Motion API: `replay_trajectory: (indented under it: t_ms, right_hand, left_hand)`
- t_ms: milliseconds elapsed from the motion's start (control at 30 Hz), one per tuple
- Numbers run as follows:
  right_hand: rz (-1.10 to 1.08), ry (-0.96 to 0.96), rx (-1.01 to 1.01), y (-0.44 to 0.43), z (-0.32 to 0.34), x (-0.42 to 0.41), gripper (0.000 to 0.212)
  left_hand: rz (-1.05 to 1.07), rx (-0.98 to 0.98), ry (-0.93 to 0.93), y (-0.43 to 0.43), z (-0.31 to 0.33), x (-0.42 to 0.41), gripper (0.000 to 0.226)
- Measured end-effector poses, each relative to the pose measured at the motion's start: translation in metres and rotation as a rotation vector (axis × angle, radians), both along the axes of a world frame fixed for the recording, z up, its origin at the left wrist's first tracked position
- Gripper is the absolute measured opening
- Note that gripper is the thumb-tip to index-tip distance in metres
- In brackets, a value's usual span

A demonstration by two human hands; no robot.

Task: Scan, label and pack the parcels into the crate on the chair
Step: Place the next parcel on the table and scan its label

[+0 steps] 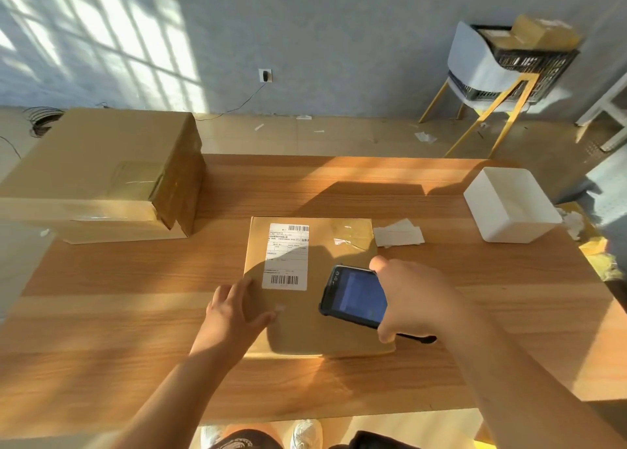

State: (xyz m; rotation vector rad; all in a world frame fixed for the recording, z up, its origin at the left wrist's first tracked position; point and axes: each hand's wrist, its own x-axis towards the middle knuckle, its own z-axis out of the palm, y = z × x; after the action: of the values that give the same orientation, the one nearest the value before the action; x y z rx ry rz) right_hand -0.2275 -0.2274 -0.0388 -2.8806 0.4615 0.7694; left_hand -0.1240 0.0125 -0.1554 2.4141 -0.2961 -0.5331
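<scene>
A flat cardboard parcel (342, 245) lies in the middle of the wooden table (475, 279), with a white shipping label (286, 255) stuck on its left half. My left hand (237, 309) rests flat on the parcel's near left corner. My right hand (414, 296) grips a black handheld scanner (354, 296) over the parcel's right half, screen up. A black crate (536, 58) with cardboard parcels in it sits on a white chair (475, 62) at the far right.
A large taped cardboard box (101, 174) stands at the table's far left. White label sheets (400, 235) lie just right of the parcel. An open white bin (509, 204) sits at the table's right edge. Paper scraps litter the floor.
</scene>
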Motion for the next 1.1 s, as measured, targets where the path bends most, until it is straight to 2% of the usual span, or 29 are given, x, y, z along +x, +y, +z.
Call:
replay_trajectory:
  t_ms: [233,300,433,533,633,833,1100]
  right_hand:
    - [0.004,-0.046,0.021,-0.004,-0.005,-0.004,0.086]
    - [-0.053,-0.065,0.064,-0.008,-0.008,-0.008,0.078]
    - [-0.347,-0.193,0.263,-0.026,-0.024,-0.023,0.06]
    - [-0.619,-0.336,0.372,-0.045,-0.048,-0.041,0.059]
    - [-0.809,-0.365,0.253,-0.067,-0.073,-0.058,0.065]
    - [-1.03,-0.24,0.128,-0.091,-0.115,-0.086,0.085]
    - [-1.064,-0.163,0.069,-0.09,-0.146,-0.1,0.084]
  left_hand:
    - [-0.007,0.05,-0.042,-0.004,0.0,0.0,0.069]
    - [-0.014,0.092,-0.101,-0.006,0.001,-0.002,0.065]
    - [-0.126,0.172,-0.302,-0.017,0.001,-0.005,0.057]
    - [-0.191,0.182,-0.327,-0.031,0.001,-0.004,0.05]
    - [-0.265,0.221,-0.341,-0.046,0.001,-0.003,0.047]
    - [-0.388,0.201,-0.36,-0.074,0.002,-0.001,0.043]
    - [-0.43,0.179,-0.321,-0.105,0.007,0.007,0.041]
